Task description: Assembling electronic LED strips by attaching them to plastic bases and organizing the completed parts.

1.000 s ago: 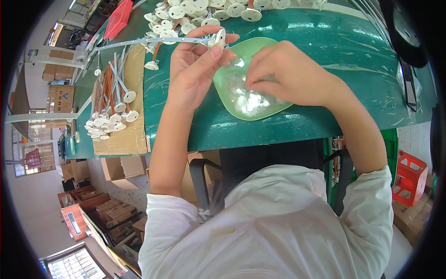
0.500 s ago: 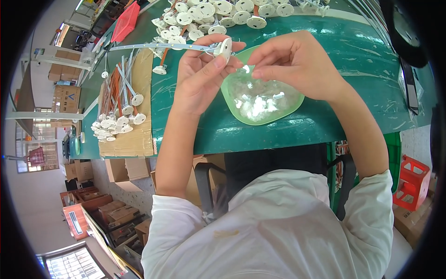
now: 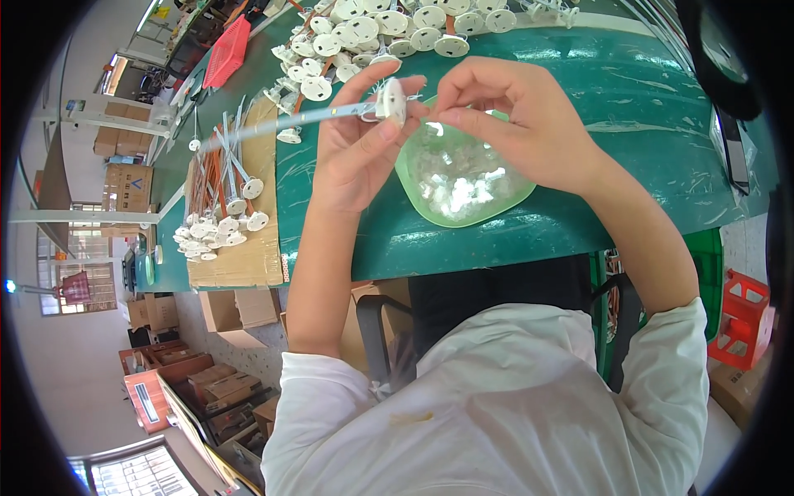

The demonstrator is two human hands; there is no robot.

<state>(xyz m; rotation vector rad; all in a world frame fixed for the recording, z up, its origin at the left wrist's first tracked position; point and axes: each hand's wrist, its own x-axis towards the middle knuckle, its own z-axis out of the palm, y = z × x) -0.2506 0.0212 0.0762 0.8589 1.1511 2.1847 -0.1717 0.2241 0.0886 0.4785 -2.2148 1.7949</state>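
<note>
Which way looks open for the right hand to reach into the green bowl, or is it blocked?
Probably open, from above: the right hand is poised over the green bowl, whose top is uncovered. The left hand with its white socket sits at the bowl's left edge, not across it.

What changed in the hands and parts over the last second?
The right hand lifted off the green bowl and brought its fingertips to the white disc, which the left hand raised slightly. The left hand's grip, the bowl and the parts piles stayed unchanged.
</note>
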